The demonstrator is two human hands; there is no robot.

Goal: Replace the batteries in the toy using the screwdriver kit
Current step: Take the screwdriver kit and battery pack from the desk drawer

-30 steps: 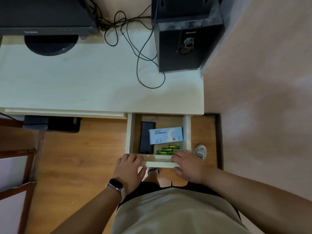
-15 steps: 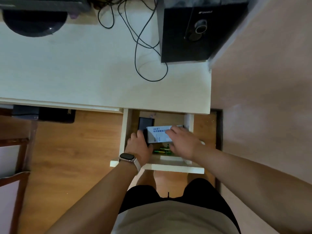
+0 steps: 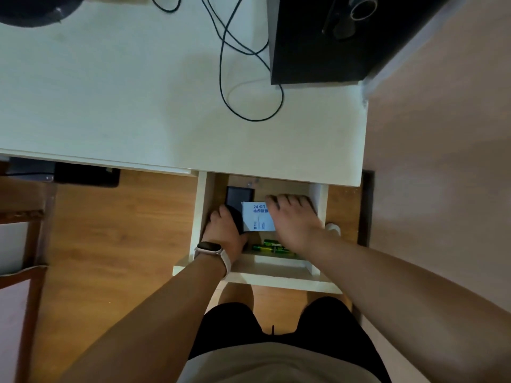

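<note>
Drawer (image 3: 201, 205) walls flank left hand (image 3: 224, 234) holding case (image 3: 239, 196), right hand (image 3: 293, 223) covering box (image 3: 256, 220).

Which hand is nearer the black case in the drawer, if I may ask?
Left. The left hand grips the black case; the right hand lies on the neighbouring screwdriver kit box.

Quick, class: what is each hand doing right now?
Left hand: touches the black case; grip cannot be told.
Right hand: open, laid flat on the white box.

Speaker (image 3: 318, 45) and looped cable (image 3: 220, 73) sit on desk (image 3: 110, 106).
</note>
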